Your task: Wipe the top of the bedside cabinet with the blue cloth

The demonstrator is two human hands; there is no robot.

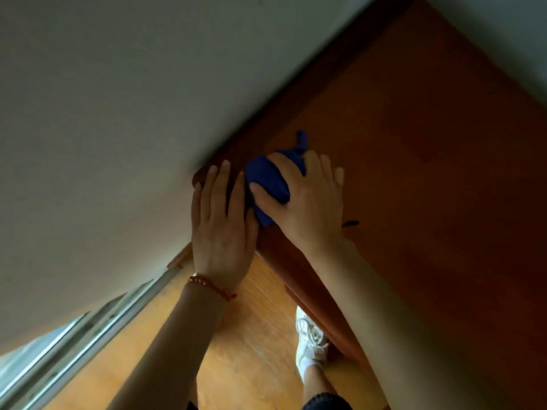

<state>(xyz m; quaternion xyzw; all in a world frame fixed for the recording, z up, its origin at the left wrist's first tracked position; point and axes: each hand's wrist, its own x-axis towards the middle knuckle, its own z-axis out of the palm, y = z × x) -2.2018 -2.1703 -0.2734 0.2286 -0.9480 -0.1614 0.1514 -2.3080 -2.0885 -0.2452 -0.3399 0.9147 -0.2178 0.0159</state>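
The bedside cabinet [414, 143] has a reddish-brown wooden top that fills the right of the view. A bunched blue cloth [268, 180] lies on the top near its left front corner. My right hand [307, 199] lies over the cloth and presses it down, with the thumb laid across it and the fingers spread. My left hand [220, 223] rests flat on the cabinet's corner beside the cloth, fingers straight, holding nothing. A red cord bracelet sits on my left wrist.
A pale wall [118, 113] runs along the cabinet's left side. A small dark mark [350, 223] lies on the top by my right wrist. Below are a light wooden floor [251, 335], my white shoe [310, 341] and a metal window track [88, 335].
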